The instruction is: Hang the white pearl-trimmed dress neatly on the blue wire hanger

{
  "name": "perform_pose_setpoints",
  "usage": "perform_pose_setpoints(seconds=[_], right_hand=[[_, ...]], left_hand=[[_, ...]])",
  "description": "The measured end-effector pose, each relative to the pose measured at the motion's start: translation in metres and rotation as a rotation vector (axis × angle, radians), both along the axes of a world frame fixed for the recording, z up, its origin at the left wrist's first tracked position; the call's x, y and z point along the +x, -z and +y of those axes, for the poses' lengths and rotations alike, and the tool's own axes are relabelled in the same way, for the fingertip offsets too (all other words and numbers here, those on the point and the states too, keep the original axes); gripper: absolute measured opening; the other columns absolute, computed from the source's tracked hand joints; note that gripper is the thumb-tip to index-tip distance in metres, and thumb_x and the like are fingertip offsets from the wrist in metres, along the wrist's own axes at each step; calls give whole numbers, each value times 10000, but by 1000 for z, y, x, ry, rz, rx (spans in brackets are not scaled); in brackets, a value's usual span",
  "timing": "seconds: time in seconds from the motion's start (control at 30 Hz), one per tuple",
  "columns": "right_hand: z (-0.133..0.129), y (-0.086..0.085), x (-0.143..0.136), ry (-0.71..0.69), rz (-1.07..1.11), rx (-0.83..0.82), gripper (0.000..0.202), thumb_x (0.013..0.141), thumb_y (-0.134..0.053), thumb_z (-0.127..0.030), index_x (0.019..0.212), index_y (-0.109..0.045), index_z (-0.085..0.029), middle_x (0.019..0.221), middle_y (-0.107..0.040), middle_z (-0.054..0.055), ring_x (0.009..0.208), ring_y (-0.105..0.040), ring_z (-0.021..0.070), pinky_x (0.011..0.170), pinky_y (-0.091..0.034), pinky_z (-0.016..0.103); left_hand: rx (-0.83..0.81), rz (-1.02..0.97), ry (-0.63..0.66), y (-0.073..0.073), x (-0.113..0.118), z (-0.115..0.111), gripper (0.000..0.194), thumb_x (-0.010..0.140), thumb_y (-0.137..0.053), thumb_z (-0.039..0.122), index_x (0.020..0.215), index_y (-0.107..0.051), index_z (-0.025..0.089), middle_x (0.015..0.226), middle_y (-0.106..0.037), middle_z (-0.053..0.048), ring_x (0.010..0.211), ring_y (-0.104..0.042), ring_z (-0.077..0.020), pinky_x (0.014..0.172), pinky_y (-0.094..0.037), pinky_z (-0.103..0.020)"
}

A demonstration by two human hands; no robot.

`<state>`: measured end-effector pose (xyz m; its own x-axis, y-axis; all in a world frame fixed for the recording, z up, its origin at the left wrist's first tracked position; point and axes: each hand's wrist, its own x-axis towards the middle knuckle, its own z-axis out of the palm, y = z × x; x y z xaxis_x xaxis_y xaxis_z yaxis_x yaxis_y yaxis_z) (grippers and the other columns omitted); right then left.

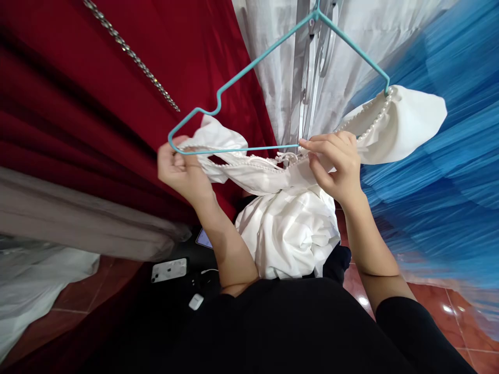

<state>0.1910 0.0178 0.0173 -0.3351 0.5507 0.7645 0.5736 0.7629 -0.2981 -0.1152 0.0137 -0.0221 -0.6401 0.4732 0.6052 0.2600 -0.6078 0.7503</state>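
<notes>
A light-blue hanger spans the upper middle of the head view. A white dress with pearl-beaded edges lies bunched in front of my body, its upper part raised to the hanger. My left hand is closed on the dress's strap at the hanger's left end. With fingers bent, my right hand is at the hanger's bottom bar, its index fingertip against the bar and the dress edge beneath. The other white shoulder piece hangs on the hanger's right end. Part of the bar is hidden behind my right hand.
Red fabric with a beaded strip hangs on the left. Blue tulle fills the right, and white cloth is behind the hanger. A phone and a small white case lie on a black surface at lower left.
</notes>
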Motion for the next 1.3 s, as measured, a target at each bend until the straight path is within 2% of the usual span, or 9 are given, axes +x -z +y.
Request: perform_pose_setpoints(seconds=[0.1,0.23,0.43,0.6,0.8,0.93,1.07,1.2,1.3], right_hand=[[0,1,-3,-2,11,12,323,986,-510,-222,1216,-707,-334,1081,-759,-10,925,-645,196,951,-428,439],[-1,2,-6,8,18,1,323,984,-514,-225,1213,-711,-337,1093,-757,-8,955,-666,203,972,-437,457],[-4,-6,2,-24,55,87,317,997,-528,-229,1231,-695,-364,1132,-738,-3,1040,-689,221,985,-495,474],[14,-20,34,308,332,401,302,957,-673,-308,1259,-681,-309,1248,-681,82,1251,-616,297,1181,-432,566],[41,-29,63,344,217,160,283,922,-607,-123,1158,-688,-256,1203,-721,121,1203,-659,284,1067,-508,489],[47,-46,75,391,235,151,254,878,-605,-75,1005,-751,-240,897,-764,62,767,-675,205,714,-518,362],[52,-57,98,430,331,218,262,795,-618,-25,884,-784,-207,785,-753,58,651,-629,185,607,-423,339],[45,-41,129,472,325,-19,247,857,-602,-117,938,-800,-240,816,-760,62,648,-642,205,582,-404,364],[23,-25,142,465,68,-280,154,858,-663,-200,919,-794,-254,765,-748,40,642,-639,199,595,-428,378]], left_hand=[[-151,93,197,3,27,-12,101,883,-779,226,930,-746,142,895,-775,-28,899,-745,-182,872,-580,-355],[-126,119,481,-13,68,-16,348,867,-807,494,1011,-768,180,990,-791,-68,1005,-768,-229,955,-599,-361],[63,-36,503,-21,107,-15,335,987,-631,560,962,-662,227,953,-761,-43,992,-760,-240,976,-585,-419],[-6,-99,450,-23,112,-19,358,971,-634,572,941,-613,217,949,-742,-49,985,-746,-241,968,-568,-399],[44,-102,419,-24,111,-18,278,967,-647,497,935,-617,222,907,-736,-45,923,-732,-244,917,-562,-400],[111,-55,456,-27,105,-18,237,971,-653,445,897,-636,221,878,-758,-22,893,-732,-226,911,-571,-408],[133,-43,479,-30,100,-20,269,975,-641,486,879,-640,234,830,-751,4,853,-734,-207,923,-584,-421],[48,-69,478,-30,100,-21,273,956,-657,530,890,-629,267,881,-749,1,924,-745,-226,1010,-581,-443],[46,-98,497,-26,104,-18,264,963,-652,495,889,-639,241,912,-761,-30,938,-741,-237,940,-594,-426]])
